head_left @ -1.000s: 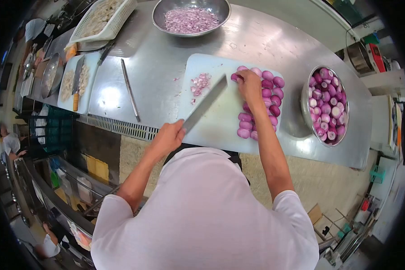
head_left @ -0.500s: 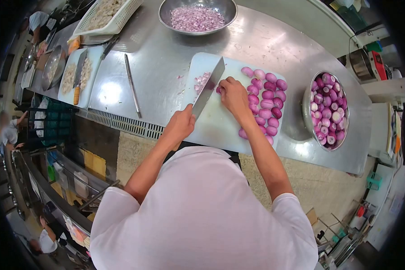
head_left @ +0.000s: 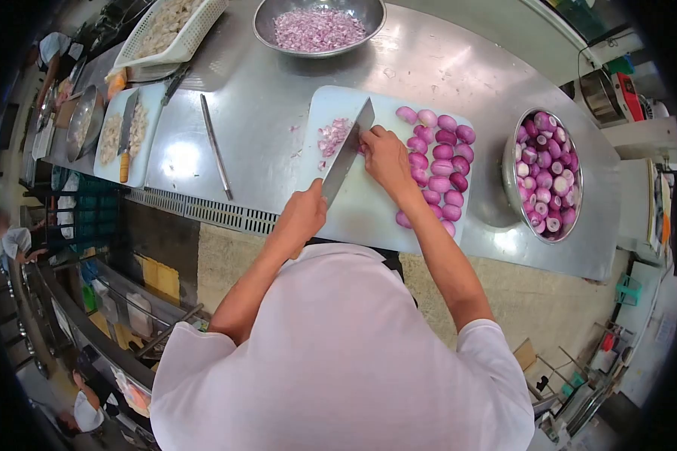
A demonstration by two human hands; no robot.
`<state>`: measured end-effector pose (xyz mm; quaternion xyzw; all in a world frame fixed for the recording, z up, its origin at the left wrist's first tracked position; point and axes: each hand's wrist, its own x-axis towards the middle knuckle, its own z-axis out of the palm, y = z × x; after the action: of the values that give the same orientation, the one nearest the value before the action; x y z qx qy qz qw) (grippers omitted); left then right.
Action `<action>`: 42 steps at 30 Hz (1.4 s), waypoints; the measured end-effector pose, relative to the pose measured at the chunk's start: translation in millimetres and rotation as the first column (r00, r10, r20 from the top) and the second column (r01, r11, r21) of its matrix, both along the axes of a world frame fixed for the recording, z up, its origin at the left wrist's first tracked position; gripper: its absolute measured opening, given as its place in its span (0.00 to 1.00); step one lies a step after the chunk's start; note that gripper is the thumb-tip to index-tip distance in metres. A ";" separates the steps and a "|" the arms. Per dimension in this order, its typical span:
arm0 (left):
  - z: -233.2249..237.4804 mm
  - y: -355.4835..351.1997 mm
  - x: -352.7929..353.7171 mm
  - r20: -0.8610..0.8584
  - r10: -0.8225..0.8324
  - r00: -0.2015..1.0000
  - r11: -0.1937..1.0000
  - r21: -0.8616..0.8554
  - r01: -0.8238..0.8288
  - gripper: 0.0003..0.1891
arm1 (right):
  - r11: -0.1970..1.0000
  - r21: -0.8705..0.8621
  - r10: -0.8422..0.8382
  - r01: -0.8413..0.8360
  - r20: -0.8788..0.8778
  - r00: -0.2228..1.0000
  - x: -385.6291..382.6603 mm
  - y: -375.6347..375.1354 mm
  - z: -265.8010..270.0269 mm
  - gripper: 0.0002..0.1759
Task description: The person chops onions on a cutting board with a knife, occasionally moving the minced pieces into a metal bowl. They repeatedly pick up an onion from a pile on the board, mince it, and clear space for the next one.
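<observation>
My left hand (head_left: 302,218) is wrapped round the handle of a broad cleaver (head_left: 349,152), whose blade stands over the white cutting board (head_left: 353,218). My right hand (head_left: 386,156) has its fingers bunched against the blade's right side, on an onion piece mostly hidden beneath them. Left of the blade lies a small heap of chopped purple onion (head_left: 333,136). Rows of peeled purple onions (head_left: 442,152) cover the board's right side. Beyond the board, a metal bowl (head_left: 265,34) holds finely chopped onion (head_left: 320,28).
A metal bowl of whole onions (head_left: 543,180) stands at the right. A sharpening rod (head_left: 215,146) lies left of the board. Farther left are a second board (head_left: 152,101) with a knife (head_left: 128,128) and a white basket (head_left: 213,16). Other people are at the far left.
The chopped heap left of the blade looks larger and more spread. My right hand stays close to the blade. The whole view has shifted slightly.
</observation>
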<state>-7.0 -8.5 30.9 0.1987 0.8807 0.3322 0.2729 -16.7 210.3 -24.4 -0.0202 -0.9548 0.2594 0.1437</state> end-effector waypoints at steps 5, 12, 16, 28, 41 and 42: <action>-2.5 -1.2 3.7 -0.058 -0.011 0.998 0.999 -0.031 0.010 0.11 | 0.999 -0.018 -0.031 0.030 -0.062 0.998 -2.9 0.6 -1.2 0.05; 3.2 -1.9 2.3 -0.118 0.013 0.993 1.000 0.021 -0.010 0.07 | 0.998 -0.048 -0.040 0.035 -0.116 0.992 -0.1 3.4 -2.7 0.04; 17.9 3.0 2.0 -0.156 -0.082 0.984 0.996 -0.047 0.076 0.10 | 0.994 -0.093 -0.067 0.056 -0.121 0.990 5.8 1.7 -6.7 0.05; 8.3 -5.3 4.1 -0.206 -0.202 0.957 0.972 -0.163 0.170 0.15 | 0.970 -0.207 -0.173 0.131 -0.202 0.964 15.3 -3.8 -15.0 0.05; 14.9 -9.1 5.8 -0.202 -0.236 0.951 0.969 -0.129 0.213 0.14 | 0.953 -0.266 -0.207 0.144 -0.227 0.952 16.1 -5.5 -19.8 0.04; 11.3 -12.1 6.0 -0.198 -0.235 0.952 0.968 -0.135 0.211 0.14 | 0.955 -0.256 -0.206 0.148 -0.216 0.955 18.1 -6.3 -20.3 0.04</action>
<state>-1.0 -20.6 42.2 0.3157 0.8939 0.2262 0.2238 1.4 204.1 -44.8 -0.0915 -0.8868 0.3581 0.2775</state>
